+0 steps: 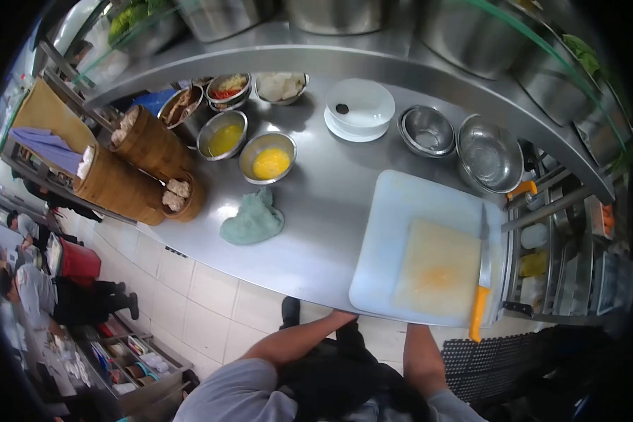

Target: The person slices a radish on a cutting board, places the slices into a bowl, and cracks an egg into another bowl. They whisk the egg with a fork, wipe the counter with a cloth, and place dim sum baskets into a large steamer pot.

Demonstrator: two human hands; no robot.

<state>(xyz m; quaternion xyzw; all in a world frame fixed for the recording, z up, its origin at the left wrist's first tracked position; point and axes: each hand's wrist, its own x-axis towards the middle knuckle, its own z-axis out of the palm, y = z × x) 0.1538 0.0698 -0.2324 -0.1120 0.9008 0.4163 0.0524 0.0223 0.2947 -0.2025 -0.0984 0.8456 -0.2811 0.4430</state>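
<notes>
Both of my forearms reach to the front edge of the steel counter (309, 260), below the white cutting board (383, 232). My left hand and my right hand are hidden beneath that edge, so their fingers do not show. A yellowish sheet (439, 271) with an orange stain lies on the board. Along the board's right side rests a long knife with a yellow handle (480, 313), its handle end sticking out past the front edge. Left of the board, a crumpled green cloth (253, 218) sits near bowls of beaten egg (271, 163) and yellow liquid (225, 139).
Bamboo steamers (123, 190) stand at the left. White bowls (359, 109) and metal bowls (490, 153) line the back, under an overhead steel shelf (344, 60). A black-handled knife (519, 308) is at the right. Other people (35, 288) work at the far left.
</notes>
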